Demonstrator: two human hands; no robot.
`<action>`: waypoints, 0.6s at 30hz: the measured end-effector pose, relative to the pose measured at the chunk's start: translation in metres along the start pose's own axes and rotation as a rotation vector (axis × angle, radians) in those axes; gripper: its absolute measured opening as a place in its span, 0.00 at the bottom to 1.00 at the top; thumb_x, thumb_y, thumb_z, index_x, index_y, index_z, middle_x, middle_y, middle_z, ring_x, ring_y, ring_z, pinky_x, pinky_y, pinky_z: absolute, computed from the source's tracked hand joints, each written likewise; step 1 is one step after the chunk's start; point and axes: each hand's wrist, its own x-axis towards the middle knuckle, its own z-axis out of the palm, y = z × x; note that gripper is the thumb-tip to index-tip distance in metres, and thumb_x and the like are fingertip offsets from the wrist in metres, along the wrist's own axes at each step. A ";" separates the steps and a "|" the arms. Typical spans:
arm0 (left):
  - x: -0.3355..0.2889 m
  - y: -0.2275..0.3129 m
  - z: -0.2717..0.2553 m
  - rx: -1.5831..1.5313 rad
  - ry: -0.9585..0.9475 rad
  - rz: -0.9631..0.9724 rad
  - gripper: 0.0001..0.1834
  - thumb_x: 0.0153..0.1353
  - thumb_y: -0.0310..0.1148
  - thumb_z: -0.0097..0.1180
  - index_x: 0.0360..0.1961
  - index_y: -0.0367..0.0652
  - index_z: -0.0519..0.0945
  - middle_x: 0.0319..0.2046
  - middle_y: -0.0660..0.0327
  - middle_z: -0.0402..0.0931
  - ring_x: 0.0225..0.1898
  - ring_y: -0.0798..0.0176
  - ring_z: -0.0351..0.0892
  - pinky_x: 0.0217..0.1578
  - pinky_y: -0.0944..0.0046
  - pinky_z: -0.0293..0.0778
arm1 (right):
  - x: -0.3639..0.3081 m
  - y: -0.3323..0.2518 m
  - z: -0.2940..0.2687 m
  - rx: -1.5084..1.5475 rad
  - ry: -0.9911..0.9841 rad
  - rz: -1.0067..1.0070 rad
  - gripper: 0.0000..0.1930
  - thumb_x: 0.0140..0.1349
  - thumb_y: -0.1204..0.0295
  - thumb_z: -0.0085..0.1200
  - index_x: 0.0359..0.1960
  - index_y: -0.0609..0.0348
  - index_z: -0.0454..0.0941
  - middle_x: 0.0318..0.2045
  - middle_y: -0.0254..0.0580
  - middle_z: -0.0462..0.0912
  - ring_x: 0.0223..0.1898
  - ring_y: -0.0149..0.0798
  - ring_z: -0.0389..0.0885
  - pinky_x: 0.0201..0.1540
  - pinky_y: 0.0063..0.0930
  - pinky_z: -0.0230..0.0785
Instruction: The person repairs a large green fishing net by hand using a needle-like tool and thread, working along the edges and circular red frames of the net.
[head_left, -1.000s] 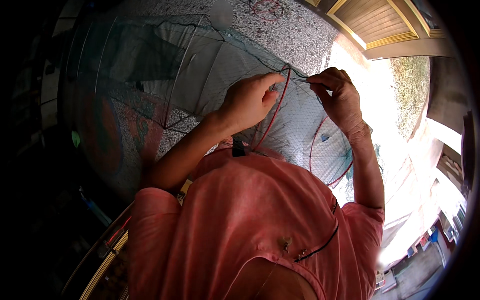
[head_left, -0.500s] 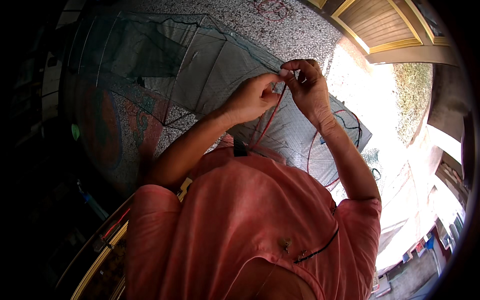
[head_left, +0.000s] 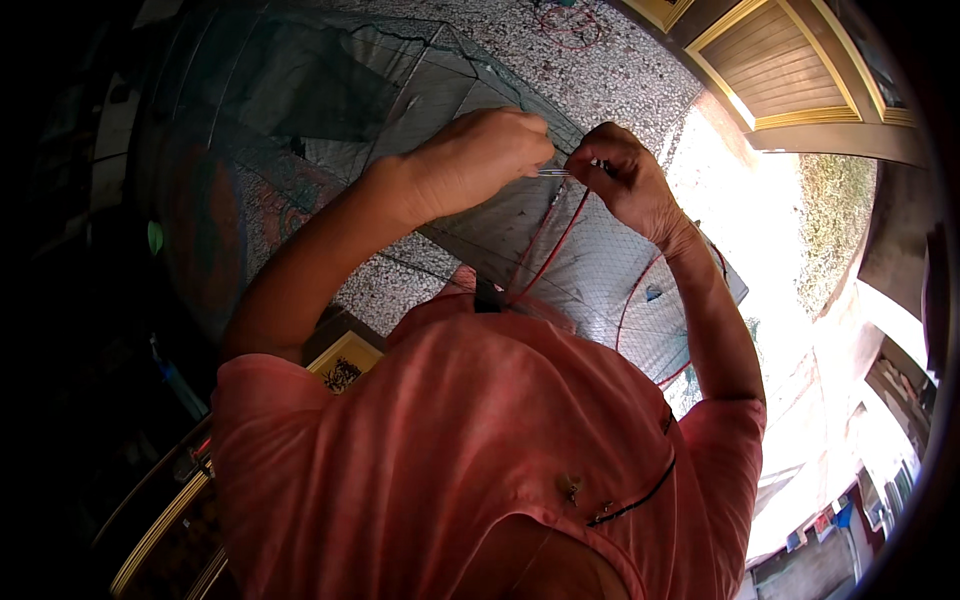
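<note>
A large dark mesh net (head_left: 480,225), stretched on thin frame rods, lies across my lap and the floor in front. My left hand (head_left: 475,160) is closed above it, fingertips pinched together. A short pair of thin pale strands (head_left: 553,173) spans the small gap between the hands; wire or line, I cannot tell which. My right hand (head_left: 632,190) is also closed, thumb against fingers. A red cord (head_left: 565,240) runs from below its fingertips down toward my lap. More red cord (head_left: 625,305) curves over the net below my right forearm.
Speckled flooring (head_left: 630,60) extends beyond the net, with a loose red coil (head_left: 572,22) at the far side. A brown, gold-trimmed door panel (head_left: 780,65) stands far right. Bright sunlit ground (head_left: 740,200) lies to the right; a dark area fills the left.
My left hand has pulled away to the left and turned knuckles up, opening a gap bridged by the pale strands. My right hand has shifted slightly right and down. The net appears shifted slightly.
</note>
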 end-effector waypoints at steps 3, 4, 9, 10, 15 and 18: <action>-0.006 -0.005 0.020 -0.292 0.142 -0.057 0.08 0.49 0.25 0.60 0.31 0.38 0.76 0.29 0.59 0.71 0.25 0.61 0.71 0.27 0.64 0.67 | -0.004 0.015 -0.001 0.301 0.002 0.071 0.03 0.54 0.77 0.56 0.30 0.61 0.78 0.32 0.34 0.72 0.37 0.30 0.74 0.40 0.22 0.67; -0.008 -0.002 0.027 -0.390 0.159 -0.175 0.08 0.50 0.25 0.61 0.31 0.37 0.76 0.29 0.61 0.71 0.25 0.64 0.69 0.26 0.66 0.65 | -0.005 0.015 -0.001 0.245 0.009 0.068 0.02 0.54 0.76 0.56 0.30 0.61 0.78 0.31 0.34 0.72 0.36 0.30 0.73 0.40 0.22 0.67; -0.009 0.024 0.072 -0.593 0.431 -0.419 0.09 0.52 0.24 0.60 0.35 0.37 0.74 0.28 0.67 0.68 0.24 0.76 0.62 0.23 0.74 0.60 | -0.006 0.010 0.016 0.027 0.181 0.037 0.04 0.52 0.74 0.60 0.29 0.55 0.79 0.28 0.33 0.74 0.31 0.32 0.72 0.36 0.24 0.66; -0.007 0.028 0.076 -0.569 0.487 -0.436 0.10 0.52 0.23 0.59 0.35 0.37 0.74 0.28 0.66 0.68 0.24 0.76 0.62 0.23 0.74 0.61 | -0.005 0.005 0.015 -0.149 0.219 -0.093 0.04 0.50 0.73 0.61 0.29 0.54 0.79 0.27 0.33 0.75 0.31 0.33 0.72 0.36 0.24 0.66; -0.011 0.028 0.079 -0.662 0.487 -0.517 0.09 0.51 0.23 0.58 0.34 0.37 0.73 0.30 0.61 0.71 0.24 0.69 0.70 0.25 0.68 0.67 | 0.000 -0.012 0.013 -0.385 0.256 -0.307 0.06 0.47 0.70 0.62 0.27 0.50 0.80 0.26 0.29 0.77 0.30 0.39 0.72 0.33 0.30 0.68; -0.012 0.028 0.078 -0.658 0.404 -0.576 0.09 0.51 0.23 0.58 0.34 0.36 0.73 0.29 0.61 0.71 0.24 0.69 0.70 0.25 0.67 0.67 | 0.005 -0.016 0.017 -0.329 0.246 -0.314 0.05 0.48 0.71 0.61 0.27 0.52 0.79 0.26 0.31 0.77 0.30 0.39 0.73 0.34 0.30 0.68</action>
